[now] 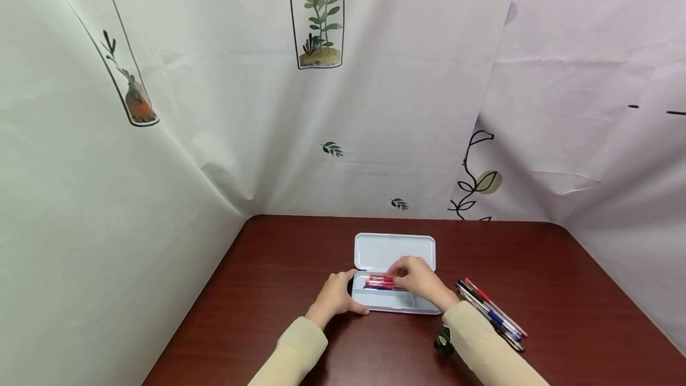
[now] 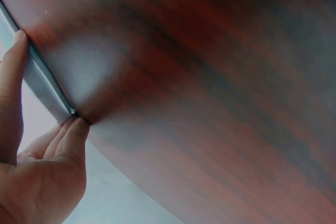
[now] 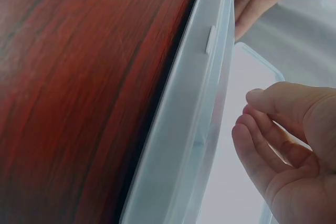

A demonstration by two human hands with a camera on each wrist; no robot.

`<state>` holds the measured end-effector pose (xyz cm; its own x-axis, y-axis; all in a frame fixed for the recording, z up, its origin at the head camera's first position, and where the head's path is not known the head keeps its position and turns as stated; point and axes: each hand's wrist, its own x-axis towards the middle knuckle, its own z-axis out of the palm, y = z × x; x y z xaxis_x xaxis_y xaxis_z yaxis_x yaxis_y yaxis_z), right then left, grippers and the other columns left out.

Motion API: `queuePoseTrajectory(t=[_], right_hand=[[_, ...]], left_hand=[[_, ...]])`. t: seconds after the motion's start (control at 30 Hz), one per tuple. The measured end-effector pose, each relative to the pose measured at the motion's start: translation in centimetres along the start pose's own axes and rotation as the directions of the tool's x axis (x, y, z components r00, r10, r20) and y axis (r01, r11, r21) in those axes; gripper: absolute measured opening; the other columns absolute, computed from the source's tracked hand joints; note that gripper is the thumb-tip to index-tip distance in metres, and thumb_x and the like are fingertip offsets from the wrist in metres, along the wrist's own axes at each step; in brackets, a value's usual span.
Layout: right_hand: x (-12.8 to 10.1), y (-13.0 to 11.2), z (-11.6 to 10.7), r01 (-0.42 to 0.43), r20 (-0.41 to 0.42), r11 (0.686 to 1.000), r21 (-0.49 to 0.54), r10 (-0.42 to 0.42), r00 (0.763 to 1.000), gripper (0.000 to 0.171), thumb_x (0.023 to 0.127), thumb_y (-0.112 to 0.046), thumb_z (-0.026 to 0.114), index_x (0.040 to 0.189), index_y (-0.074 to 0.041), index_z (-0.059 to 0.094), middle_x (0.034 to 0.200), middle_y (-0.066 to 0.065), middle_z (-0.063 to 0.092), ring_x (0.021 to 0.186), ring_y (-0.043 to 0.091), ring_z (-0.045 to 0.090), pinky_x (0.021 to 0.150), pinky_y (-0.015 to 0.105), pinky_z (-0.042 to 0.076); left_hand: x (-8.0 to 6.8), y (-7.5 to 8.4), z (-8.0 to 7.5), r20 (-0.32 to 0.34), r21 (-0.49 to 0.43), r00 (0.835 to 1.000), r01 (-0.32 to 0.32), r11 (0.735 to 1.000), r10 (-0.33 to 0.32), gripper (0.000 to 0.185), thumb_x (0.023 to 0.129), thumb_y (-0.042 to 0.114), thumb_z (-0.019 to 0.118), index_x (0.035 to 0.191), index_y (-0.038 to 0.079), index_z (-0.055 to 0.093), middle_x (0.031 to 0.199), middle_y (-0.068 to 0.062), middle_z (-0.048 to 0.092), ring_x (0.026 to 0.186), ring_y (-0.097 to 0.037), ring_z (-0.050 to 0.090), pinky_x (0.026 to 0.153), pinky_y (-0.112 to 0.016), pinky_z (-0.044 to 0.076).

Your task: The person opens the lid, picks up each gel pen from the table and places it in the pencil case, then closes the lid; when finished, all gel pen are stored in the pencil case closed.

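Note:
A pale, open pencil case (image 1: 383, 301) lies on the dark red table, its lid (image 1: 394, 251) tipped back. Several red-capped pens (image 1: 379, 284) and a bluish one lie in its rear compartment. At the case's left end, my left hand (image 1: 333, 296) grips it, thumb along the front edge and fingers round the side. My right hand (image 1: 420, 277) is over the case by the right ends of the pens. In the right wrist view, its thumb and bent fingers (image 3: 254, 145) show no pen between them; pens inside are hidden there by the case wall.
To the right of the case, several loose pens (image 1: 490, 308) with red, black and blue parts lie in a slanting bundle. Something black (image 1: 443, 341) shows beneath the right sleeve. A printed white cloth (image 1: 396, 106) hangs behind the table and along its sides.

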<state>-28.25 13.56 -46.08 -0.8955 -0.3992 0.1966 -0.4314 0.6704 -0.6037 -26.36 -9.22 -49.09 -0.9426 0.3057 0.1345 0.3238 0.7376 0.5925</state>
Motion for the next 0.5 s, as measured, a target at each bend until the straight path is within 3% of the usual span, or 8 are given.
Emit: queuePoseTrajectory(t=[0.27, 0.5], right_hand=[[-0.6, 0.5, -0.9, -0.04, -0.018, 0.999, 0.006, 0.04, 0.999, 0.011, 0.083, -0.004, 0.074, 0.093, -0.004, 0.075, 0.087, 0.003, 0.068, 0.078, 0.011, 0.058, 0.07, 0.028, 0.052], [-1.4, 1.6, -2.0, -0.081, -0.035, 0.997, 0.016, 0.082, 0.996, 0.012, 0.082, -0.004, 0.075, 0.094, -0.004, 0.075, 0.085, 0.002, 0.068, 0.074, 0.011, 0.058, 0.063, 0.024, 0.051]], left_hand=[[0.1, -0.3, 0.2, -0.002, -0.012, 1.0, 0.014, 1.0, -0.014, 0.084, 0.052, 0.033, 0.098, 0.123, 0.004, 0.064, 0.105, -0.01, 0.069, 0.09, -0.023, 0.06, 0.084, -0.039, 0.053], [0.1, -0.3, 0.2, -0.007, -0.007, 1.0, 0.011, 1.0, -0.011, 0.083, 0.052, 0.033, 0.098, 0.123, 0.005, 0.064, 0.104, -0.008, 0.069, 0.089, -0.023, 0.06, 0.084, -0.038, 0.052]])
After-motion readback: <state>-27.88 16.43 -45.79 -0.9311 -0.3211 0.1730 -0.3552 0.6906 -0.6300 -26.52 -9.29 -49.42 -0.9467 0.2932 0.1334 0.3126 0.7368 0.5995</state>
